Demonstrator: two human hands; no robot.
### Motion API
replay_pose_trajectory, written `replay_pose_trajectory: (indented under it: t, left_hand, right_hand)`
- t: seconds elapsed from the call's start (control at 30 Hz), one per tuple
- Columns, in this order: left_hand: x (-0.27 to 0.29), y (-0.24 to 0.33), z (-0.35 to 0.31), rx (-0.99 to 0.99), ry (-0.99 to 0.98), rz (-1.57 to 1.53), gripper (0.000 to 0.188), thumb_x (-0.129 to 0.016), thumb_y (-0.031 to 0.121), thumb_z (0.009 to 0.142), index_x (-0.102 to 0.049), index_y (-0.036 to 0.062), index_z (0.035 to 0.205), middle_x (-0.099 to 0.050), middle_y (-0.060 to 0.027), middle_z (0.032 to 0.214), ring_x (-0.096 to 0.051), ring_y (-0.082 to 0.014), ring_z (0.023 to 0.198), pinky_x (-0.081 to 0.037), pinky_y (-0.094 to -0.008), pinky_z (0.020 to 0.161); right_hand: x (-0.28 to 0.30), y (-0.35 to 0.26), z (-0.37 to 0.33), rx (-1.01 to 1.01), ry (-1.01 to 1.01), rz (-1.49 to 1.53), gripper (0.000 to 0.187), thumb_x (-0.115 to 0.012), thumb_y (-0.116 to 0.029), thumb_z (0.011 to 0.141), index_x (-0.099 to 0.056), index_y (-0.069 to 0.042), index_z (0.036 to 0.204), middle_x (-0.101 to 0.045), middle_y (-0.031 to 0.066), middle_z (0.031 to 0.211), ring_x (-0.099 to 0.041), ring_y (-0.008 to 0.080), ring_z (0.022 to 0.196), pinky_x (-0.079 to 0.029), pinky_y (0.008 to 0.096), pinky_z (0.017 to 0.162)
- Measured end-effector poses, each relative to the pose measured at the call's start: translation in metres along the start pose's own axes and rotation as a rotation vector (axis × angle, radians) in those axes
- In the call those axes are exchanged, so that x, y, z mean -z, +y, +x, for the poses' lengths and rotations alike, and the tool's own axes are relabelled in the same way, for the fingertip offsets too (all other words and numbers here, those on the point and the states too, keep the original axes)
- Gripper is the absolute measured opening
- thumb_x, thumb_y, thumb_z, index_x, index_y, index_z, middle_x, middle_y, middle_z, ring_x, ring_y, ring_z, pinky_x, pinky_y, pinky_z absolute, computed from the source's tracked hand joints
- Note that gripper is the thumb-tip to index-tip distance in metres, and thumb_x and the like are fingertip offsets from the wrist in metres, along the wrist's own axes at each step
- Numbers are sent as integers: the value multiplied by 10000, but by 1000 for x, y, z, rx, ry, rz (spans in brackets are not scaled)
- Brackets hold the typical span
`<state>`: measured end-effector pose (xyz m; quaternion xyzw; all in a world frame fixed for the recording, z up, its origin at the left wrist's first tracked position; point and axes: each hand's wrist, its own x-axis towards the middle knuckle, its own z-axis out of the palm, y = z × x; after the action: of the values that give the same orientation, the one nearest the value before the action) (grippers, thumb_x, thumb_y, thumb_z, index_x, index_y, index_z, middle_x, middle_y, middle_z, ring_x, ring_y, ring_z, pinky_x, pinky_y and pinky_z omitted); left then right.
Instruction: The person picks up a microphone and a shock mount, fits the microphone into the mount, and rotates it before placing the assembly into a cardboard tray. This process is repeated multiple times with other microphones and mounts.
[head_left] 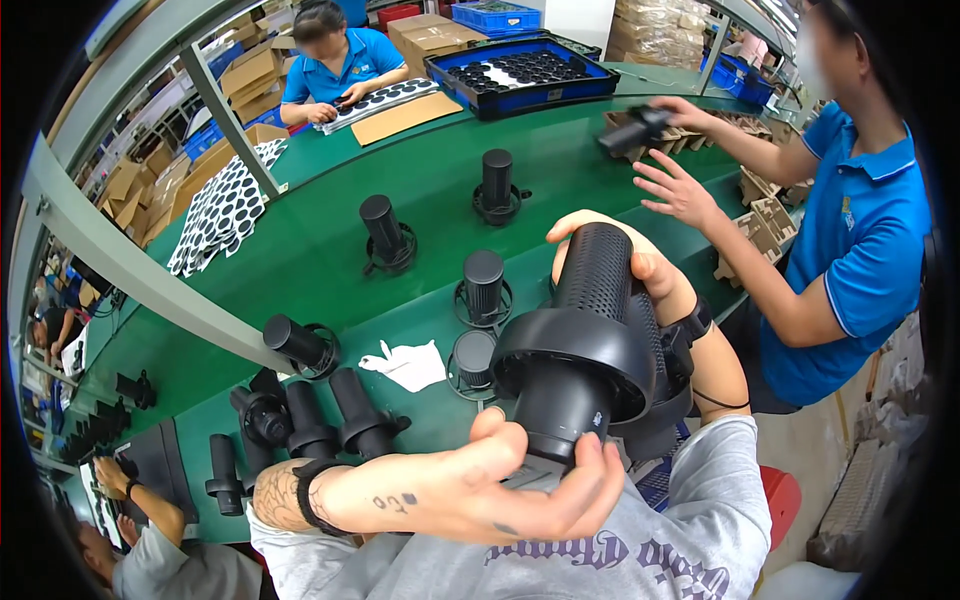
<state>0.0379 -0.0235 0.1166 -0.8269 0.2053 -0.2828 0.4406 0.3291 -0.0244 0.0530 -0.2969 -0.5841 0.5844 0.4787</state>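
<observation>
Close in front of me I hold a black microphone (592, 275) with a perforated barrel and a wide ring around its middle. My left hand (500, 490) has its thumb and fingers closed around the smooth lower end. Behind the barrel, my right hand (655, 270) wraps round the perforated upper part. A second black perforated body (662, 385) shows just behind the first, against my right wrist; it is partly hidden, and I cannot tell how it is held. Past my left hand stand a microphone (483, 285) in a ring mount and a shorter black one (474, 358).
Several microphones lie near my left forearm, including one (365, 410). A crumpled white cloth (405, 365) rests on the green bench. Two more microphones (385, 230) stand farther back. At right, a person in blue (850, 220) handles a blurred black microphone (637, 130) beside cardboard inserts (770, 225).
</observation>
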Motion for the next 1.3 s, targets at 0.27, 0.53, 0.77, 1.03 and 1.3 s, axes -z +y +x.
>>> replay_pose_trajectory:
  t: [0.27, 0.53, 0.77, 1.03, 1.3]
  left_hand:
    - [-13, 15, -6, 827, 401, -403, 484, -687, 27, 614, -594, 93, 1084, -595, -116, 1065, -634, -226, 872, -539, -371, 727]
    - [-26, 51, 8, 1385, 33, -1034, 796, -912, 250, 564, -500, 21, 1206, -555, -144, 1137, -640, -209, 931, -563, -275, 583]
    - [-29, 51, 15, 1262, 161, -860, 655, -868, 296, 611, -578, -24, 1103, -609, -146, 1020, -664, -258, 811, -572, -306, 625]
    - [-25, 55, 12, 1147, 191, -744, 667, -915, 203, 525, -605, 59, 1098, -593, -132, 1066, -638, -263, 869, -563, -319, 646]
    - [-21, 48, 11, 929, 141, -681, 560, -815, 72, 591, -661, 149, 1124, -571, -137, 1132, -611, -290, 897, -563, -341, 713]
  right_hand:
    - [-14, 7, -11, 411, 473, 91, 794, -703, -551, 789, -428, 13, 1275, -616, 133, 1067, -630, 160, 942, -516, 276, 821]
    - [-20, 24, -10, 610, 651, 398, 639, -336, -577, 981, -568, -2, 1137, -652, 129, 887, -627, 232, 731, -542, 397, 655]
    - [-41, 20, 3, 663, 795, 414, 625, -372, -620, 956, -594, -37, 999, -618, 67, 802, -602, 190, 707, -522, 359, 634]
    - [-44, 23, 4, 632, 825, 468, 650, -345, -635, 955, -602, -42, 1030, -630, 66, 821, -617, 186, 735, -576, 406, 714]
    - [-44, 24, 5, 581, 794, 479, 677, -298, -647, 959, -602, -45, 1025, -615, 65, 812, -607, 183, 748, -558, 425, 780]
